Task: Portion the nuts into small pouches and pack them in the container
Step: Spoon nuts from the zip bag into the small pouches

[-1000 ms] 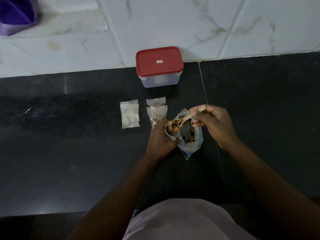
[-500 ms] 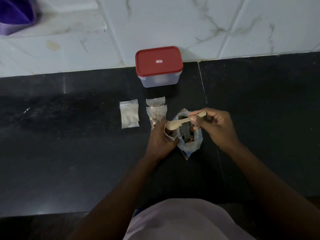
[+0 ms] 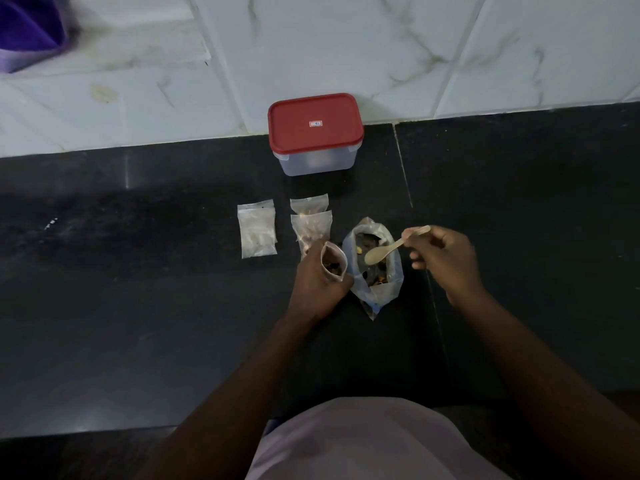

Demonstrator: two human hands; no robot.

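Note:
My left hand (image 3: 317, 282) grips a small open pouch (image 3: 333, 263) with nuts inside, its mouth facing up. Just right of it lies the big clear bag of nuts (image 3: 375, 265), open at the top. My right hand (image 3: 441, 258) pinches the handle of a pale wooden spoon (image 3: 382, 251); its empty bowl hovers over the big bag's mouth. Two filled pouches (image 3: 310, 223) lie overlapping behind my left hand. A stack of empty pouches (image 3: 257, 228) lies to their left. The clear container with a red lid (image 3: 316, 131) stands shut at the wall.
The work goes on over a black stone counter (image 3: 138, 289) backed by white marbled wall tiles (image 3: 415, 46). A purple object (image 3: 24, 26) sits at the far upper left. A seam in the counter (image 3: 403, 168) runs right of the container.
The spoon carried nuts to the small pouch, emptied into it, then swung right and now hangs empty over the big bag. My left hand kept hold of the pouch.

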